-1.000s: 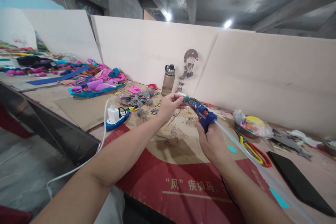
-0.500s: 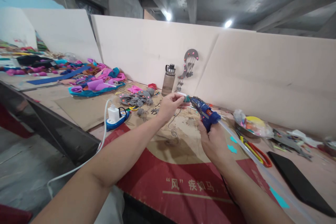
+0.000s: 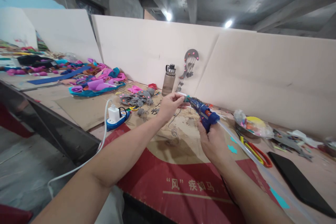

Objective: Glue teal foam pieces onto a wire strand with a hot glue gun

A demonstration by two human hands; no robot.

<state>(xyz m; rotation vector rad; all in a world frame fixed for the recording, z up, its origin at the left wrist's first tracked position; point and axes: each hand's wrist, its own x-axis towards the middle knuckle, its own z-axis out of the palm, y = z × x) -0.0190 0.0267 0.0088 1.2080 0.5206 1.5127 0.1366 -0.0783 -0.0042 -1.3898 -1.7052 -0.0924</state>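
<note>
Above the middle of the bench, the glue gun [image 3: 204, 114] is being gripped by the right hand [image 3: 214, 142], its nozzle aimed at a small piece [image 3: 182, 94] being pinched in the left hand [image 3: 169, 105]. Because the left fingertips [image 3: 181, 100] are being held just beside the nozzle, a burn or glued fingers are being risked. Farther back, the water bottle [image 3: 168, 79] is being left near the bench's far edge, where a tug on the trailing glue stick [image 3: 244, 146] could upset things.
</note>
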